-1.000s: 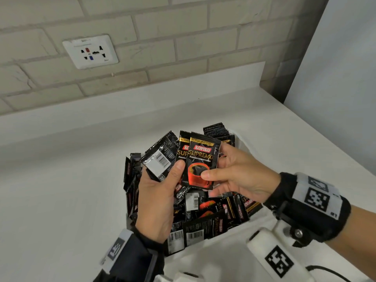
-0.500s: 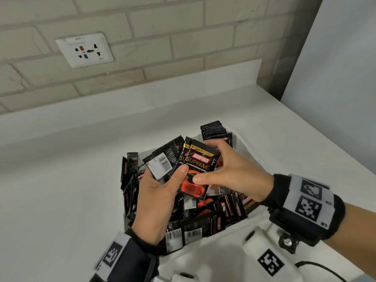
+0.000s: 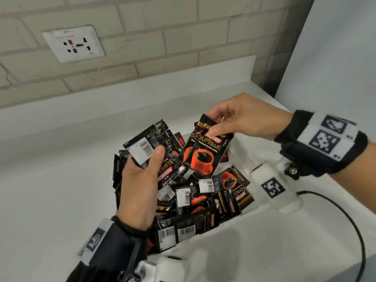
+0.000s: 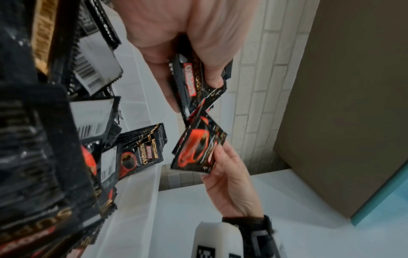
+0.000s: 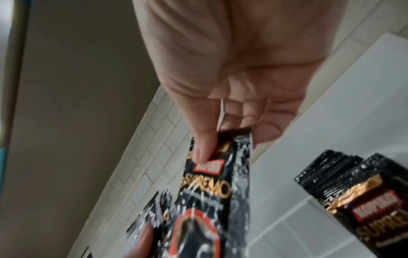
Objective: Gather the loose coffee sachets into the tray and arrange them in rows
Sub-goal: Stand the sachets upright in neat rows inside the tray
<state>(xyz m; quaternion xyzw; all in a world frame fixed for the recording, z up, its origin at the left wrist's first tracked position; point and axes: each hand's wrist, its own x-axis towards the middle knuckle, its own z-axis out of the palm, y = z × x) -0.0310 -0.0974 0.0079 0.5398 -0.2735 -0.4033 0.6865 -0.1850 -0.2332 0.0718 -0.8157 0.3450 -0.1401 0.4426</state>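
Observation:
Black coffee sachets with a red cup print lie heaped in a white tray (image 3: 241, 159), the pile (image 3: 203, 200) filling its middle. Above the pile, my left hand (image 3: 150, 159) grips a fanned bunch of sachets (image 3: 162, 143), thumb on a barcode side; the left wrist view shows the same bunch (image 4: 198, 78). My right hand (image 3: 212, 124) pinches two sachets (image 3: 205, 153) by their top edge, and they hang face up just right of the bunch. A packed row of upright sachets (image 5: 342, 174) stands against the tray's far wall. More sachets stand on edge along the tray's left side (image 3: 117, 169).
The tray sits on a white counter (image 3: 50, 180) against a brick wall with a socket plate (image 3: 73, 43). A grey panel (image 3: 335, 47) closes the right side. A black cable (image 3: 345, 220) loops over the counter at the right.
My right hand has drawn two sachets off the left hand's bunch and lifted them up and to the right. The hands were together before and are now apart.

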